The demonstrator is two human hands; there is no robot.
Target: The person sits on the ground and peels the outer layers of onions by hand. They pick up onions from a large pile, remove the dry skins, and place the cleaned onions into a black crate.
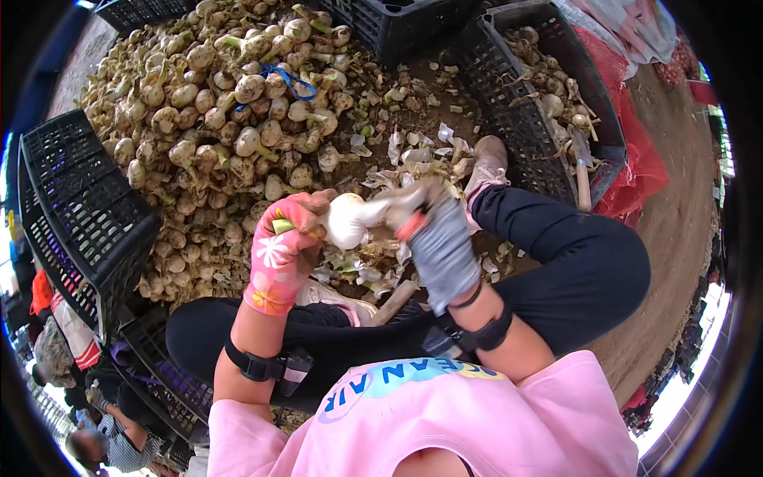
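Note:
My left hand (292, 238), in a pink flowered glove with soiled fingers, is closed around the green stem of a white garlic bulb (346, 222). The bulb shows clean and white between my two hands. My right hand (417, 208), in a grey glove, is blurred; its fingers are at a pale strip of skin on the bulb's right side, and whether they grip it is unclear. Beyond my hands lies a large heap of soil-stained garlic bulbs (197, 113) with stems. A blue cord (289, 80) rests on the heap. Loose peeled skins (417, 152) lie on the ground under my hands.
A black plastic crate (512, 95) at the upper right holds garlic and a wooden-handled blade (583, 179). More black crates (89, 197) stand at the left and top. Red mesh (641, 167) lies beside the right crate. Another person (128, 441) sits at the lower left.

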